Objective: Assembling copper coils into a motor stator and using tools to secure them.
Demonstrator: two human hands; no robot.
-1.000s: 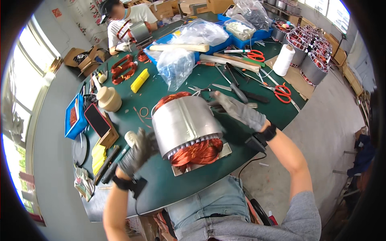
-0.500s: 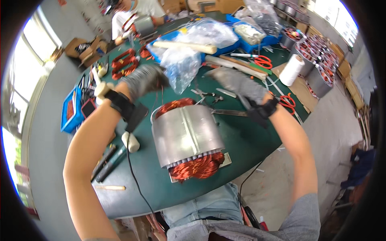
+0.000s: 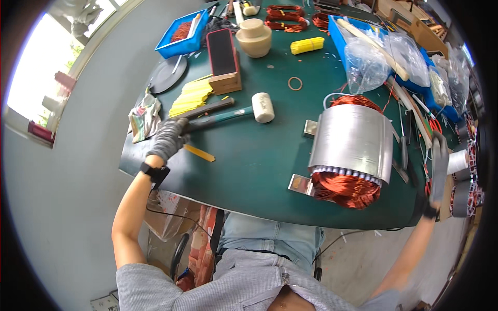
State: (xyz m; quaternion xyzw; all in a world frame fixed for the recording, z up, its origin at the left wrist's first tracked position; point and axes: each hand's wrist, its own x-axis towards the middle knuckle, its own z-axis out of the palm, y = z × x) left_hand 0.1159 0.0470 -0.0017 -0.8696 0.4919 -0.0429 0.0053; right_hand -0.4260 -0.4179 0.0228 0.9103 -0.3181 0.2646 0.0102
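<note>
My left hand (image 3: 168, 139), in a grey glove, is closed around the handle end of a white-headed mallet (image 3: 263, 108). A dark bar (image 3: 210, 108) lies just beyond the mallet's handle, its near end at my fingers. At the table's right edge, my gloved right hand (image 3: 440, 168) is slightly blurred, its fingers stretched out and nothing visible in them. A motor stator (image 3: 353, 137) with a silvery metal shell stands on the right half of the table. Copper windings (image 3: 346, 190) bulge from its near end.
Yellow strips (image 3: 192, 97) lie beyond my left hand, beside a crumpled cloth (image 3: 145, 118). A phone (image 3: 222, 52) leans on a wooden stand (image 3: 225, 82). Farther back are a beige round pot (image 3: 254, 39) and copper coils (image 3: 286, 19). Metal blocks (image 3: 301, 184) sit beside the stator.
The view has swung left, so the stator appears farther right. My left hand has moved from beyond the stator to the mallet's handle; my right hand has gone to the table's right edge.
</note>
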